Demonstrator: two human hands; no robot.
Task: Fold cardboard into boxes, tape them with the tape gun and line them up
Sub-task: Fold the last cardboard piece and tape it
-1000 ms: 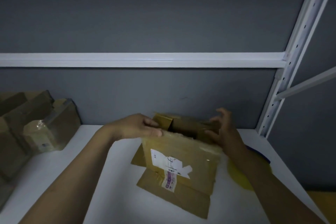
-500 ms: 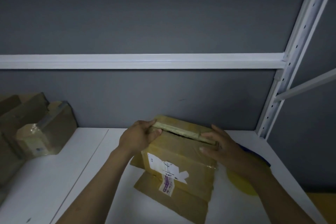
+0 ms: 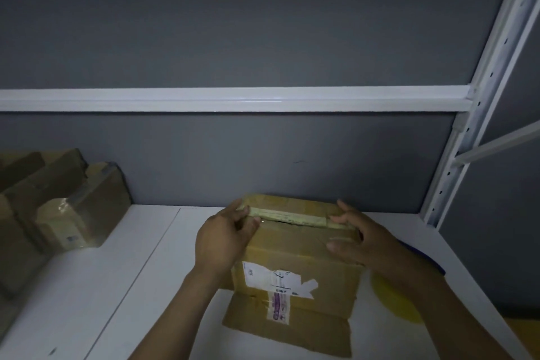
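Clasping the box point(image 3: 298, 254), long axis left-to-right, are left hand point(image 3: 223, 238) and right hand point(image 3: 362, 242)

One cardboard box point(image 3: 298, 257) is counted mid-shelf point(image 3: 117, 286), near the back edge. At least three more boxes point(image 3: 84, 207) are seen at the left edge; exact number can't be told. Two hands are counted: left hand point(image 3: 225, 240), right hand point(image 3: 365, 242). One yellow item point(image 3: 391, 295) is seen at the right edge.
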